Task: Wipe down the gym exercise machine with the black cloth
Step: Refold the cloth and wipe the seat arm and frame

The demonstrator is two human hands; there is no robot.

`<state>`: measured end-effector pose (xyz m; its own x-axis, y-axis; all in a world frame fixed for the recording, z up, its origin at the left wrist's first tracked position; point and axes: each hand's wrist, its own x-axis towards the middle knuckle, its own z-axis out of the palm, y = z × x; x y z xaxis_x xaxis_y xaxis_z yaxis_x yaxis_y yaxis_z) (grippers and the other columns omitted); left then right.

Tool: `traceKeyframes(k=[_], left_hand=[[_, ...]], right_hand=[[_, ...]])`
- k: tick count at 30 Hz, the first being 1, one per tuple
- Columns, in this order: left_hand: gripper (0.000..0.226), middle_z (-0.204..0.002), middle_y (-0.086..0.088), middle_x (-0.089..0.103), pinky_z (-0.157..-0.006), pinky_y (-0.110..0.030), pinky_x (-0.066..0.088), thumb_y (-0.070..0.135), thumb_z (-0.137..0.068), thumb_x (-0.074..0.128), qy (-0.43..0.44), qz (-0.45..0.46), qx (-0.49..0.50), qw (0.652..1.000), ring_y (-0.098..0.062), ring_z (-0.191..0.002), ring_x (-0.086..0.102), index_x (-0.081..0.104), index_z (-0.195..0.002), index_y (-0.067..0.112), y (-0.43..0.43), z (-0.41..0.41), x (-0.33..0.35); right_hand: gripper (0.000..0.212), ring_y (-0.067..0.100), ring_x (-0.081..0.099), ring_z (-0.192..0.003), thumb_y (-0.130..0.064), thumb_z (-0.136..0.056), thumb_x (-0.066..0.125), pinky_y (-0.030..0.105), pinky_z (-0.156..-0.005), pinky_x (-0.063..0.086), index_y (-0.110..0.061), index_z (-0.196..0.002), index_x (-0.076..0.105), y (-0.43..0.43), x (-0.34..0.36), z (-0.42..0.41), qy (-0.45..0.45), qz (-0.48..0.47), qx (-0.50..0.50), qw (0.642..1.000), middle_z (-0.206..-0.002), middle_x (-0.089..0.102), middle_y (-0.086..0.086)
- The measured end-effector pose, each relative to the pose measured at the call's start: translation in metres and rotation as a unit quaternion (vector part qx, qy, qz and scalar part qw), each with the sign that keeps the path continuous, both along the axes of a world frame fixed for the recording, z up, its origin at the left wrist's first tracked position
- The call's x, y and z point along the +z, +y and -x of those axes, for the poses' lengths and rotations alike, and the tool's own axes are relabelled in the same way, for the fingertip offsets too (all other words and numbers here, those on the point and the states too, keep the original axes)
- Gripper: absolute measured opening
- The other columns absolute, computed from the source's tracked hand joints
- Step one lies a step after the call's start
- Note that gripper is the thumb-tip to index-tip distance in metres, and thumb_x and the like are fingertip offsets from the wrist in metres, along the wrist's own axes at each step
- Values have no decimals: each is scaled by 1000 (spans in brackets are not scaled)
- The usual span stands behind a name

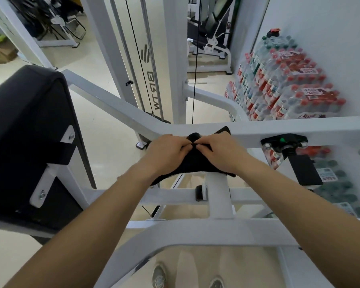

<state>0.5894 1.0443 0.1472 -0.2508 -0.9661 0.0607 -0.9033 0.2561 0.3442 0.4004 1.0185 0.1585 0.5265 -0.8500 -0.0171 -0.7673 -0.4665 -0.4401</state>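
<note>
Pinched the black cloth [192, 163] in left hand [166, 150] and right hand [218, 151] on the white bar [279, 129], mid-frame. Looked partway done, and likely had yet to wipe the black pad [29, 132] at left.

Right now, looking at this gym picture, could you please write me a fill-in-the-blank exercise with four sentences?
1. The left hand and the right hand both pinch a ____ cloth.
2. The cloth is draped over the machine's ____ frame.
3. The packs of bottled water are stacked on the person's ____ side.
4. The large black pad is on the person's ____ side.
Missing words: black; white; right; left.
</note>
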Motion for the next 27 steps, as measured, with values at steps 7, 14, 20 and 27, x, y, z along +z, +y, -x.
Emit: traceKeyframes(k=[7,14,20,27], left_hand=[[32,-98,7,70,-71,-36,48,41,-101,43,-4,31,-33,999,-20,-90,62,69,-114,29,2,13,-6],[46,-124,7,66,-99,-40,46,44,-87,68,-57,79,-15,995,-20,-116,57,60,-130,27,21,-37,-14],[44,-117,7,68,-85,-30,36,46,-87,68,-32,53,-22,998,-21,-107,57,63,-128,28,13,-12,-7],[41,-125,10,67,-100,-29,30,44,-92,63,-19,77,-62,995,-17,-112,58,63,-130,29,10,-8,-15]], right_hand=[[29,17,65,-105,-34,-101,51,35,-95,49,-29,-122,71,2,0,13,-31,0,-21,999,-116,73,-6],[42,16,61,-107,-44,-91,65,32,-85,47,-29,-130,58,9,-4,-15,22,8,78,997,-117,67,-6],[53,18,64,-106,-35,-85,74,30,-86,46,-36,-135,59,1,-4,2,32,6,56,998,-117,71,-6],[43,20,66,-99,-37,-88,71,39,-88,51,-39,-130,63,5,-1,12,28,28,37,999,-109,74,-6]])
